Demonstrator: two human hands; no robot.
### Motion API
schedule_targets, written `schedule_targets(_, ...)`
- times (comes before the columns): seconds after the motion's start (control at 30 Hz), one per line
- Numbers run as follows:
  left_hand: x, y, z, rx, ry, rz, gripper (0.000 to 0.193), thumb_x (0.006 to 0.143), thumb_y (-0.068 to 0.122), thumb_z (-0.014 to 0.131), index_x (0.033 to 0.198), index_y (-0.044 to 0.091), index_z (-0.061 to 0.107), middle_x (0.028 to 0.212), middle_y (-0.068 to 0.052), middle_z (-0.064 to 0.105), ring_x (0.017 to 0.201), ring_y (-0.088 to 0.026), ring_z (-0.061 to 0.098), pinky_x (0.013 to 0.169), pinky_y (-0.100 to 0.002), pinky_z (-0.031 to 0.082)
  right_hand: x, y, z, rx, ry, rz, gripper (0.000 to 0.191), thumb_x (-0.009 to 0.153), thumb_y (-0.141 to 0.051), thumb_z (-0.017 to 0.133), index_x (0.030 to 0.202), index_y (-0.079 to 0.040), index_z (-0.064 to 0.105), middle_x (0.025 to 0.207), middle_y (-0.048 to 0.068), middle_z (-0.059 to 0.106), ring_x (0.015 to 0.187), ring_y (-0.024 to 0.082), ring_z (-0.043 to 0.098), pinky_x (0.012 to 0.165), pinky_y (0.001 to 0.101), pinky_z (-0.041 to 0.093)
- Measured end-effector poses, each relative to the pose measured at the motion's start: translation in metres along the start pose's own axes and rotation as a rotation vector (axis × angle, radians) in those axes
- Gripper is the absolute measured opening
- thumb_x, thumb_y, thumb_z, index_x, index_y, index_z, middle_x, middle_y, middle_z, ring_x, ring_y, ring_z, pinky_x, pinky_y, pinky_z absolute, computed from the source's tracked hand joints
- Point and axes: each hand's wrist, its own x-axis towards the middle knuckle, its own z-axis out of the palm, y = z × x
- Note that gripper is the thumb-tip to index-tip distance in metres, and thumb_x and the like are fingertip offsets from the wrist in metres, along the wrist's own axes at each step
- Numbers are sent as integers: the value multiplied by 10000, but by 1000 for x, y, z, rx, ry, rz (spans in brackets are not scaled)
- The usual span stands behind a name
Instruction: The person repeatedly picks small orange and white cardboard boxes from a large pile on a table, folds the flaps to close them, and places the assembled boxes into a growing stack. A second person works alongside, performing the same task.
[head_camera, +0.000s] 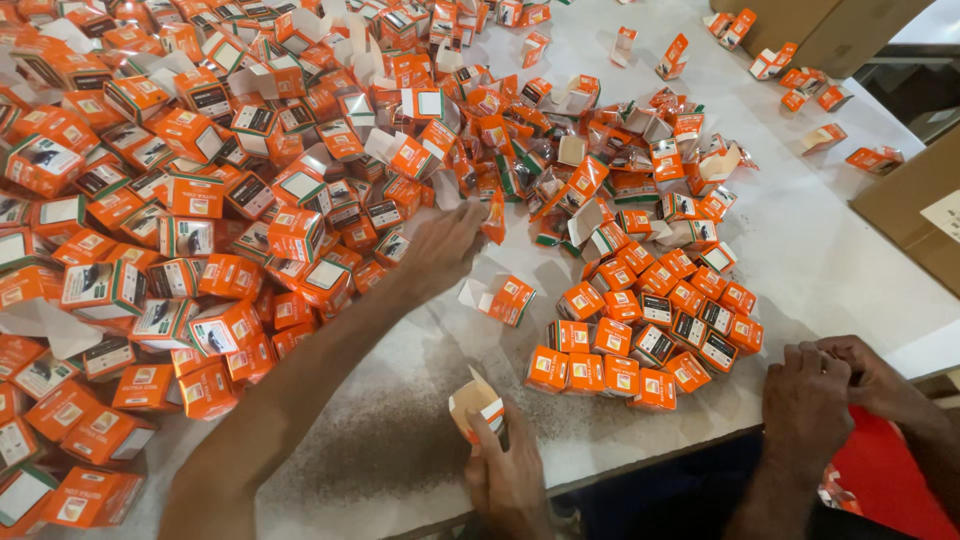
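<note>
A white worktable (850, 260) fills the view, its surface worn grey near the front edge. Most of its left half lies under a big heap of small orange cartons (200, 230), many with flaps open, tumbled at all angles. Brown cardboard boxes (920, 215) stand at the right edge and the far corner. Right of the middle, a neat block of closed orange cartons (650, 335) stands in tight rows, touching one another.

The person's left hand (445, 250) reaches out along a long bare forearm to the edge of the heap, its fingers bent and pinching a flat orange carton (495, 218) at the fringe of the pile. Just beside that hand an open-flapped carton (505, 297) lies on bare table.

The right hand (510, 475) is low at the front edge, closed around an open orange carton (478, 405) held upright with its pale flap raised, apart from the rows.

At the lower right, another person's two hands (830, 395) rest together at the table's edge, above a red cloth.
</note>
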Motion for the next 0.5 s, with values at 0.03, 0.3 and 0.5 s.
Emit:
schedule_targets(0.03,-10,18,-15,-95,6,-48,241,925,72,656,1116,-8,534,940,-162,646,823,-401,668,674,-507,507,1,0,1,63,29,8,623,798,20,693,1375,-40,465,1291,362,557,1127,517,620,934,540,522)
schedule_targets(0.3,-137,127,-84,-137,166,612,320,873,125,781,1043,-46,571,1205,-264,649,1050,-405,722,868,-459,627,-12,5,17,164,108,37,662,744,-126,810,1276,85,478,1248,310,613,1133,475,643,932,514,541)
schedule_targets(0.5,-156,112,-73,71,-33,633,352,772,158,651,1078,-13,616,1260,-247,670,1232,-414,640,1074,-532,541,-15,6,21,243,27,23,535,826,-54,778,1265,48,490,1346,318,613,1177,443,667,973,463,563)
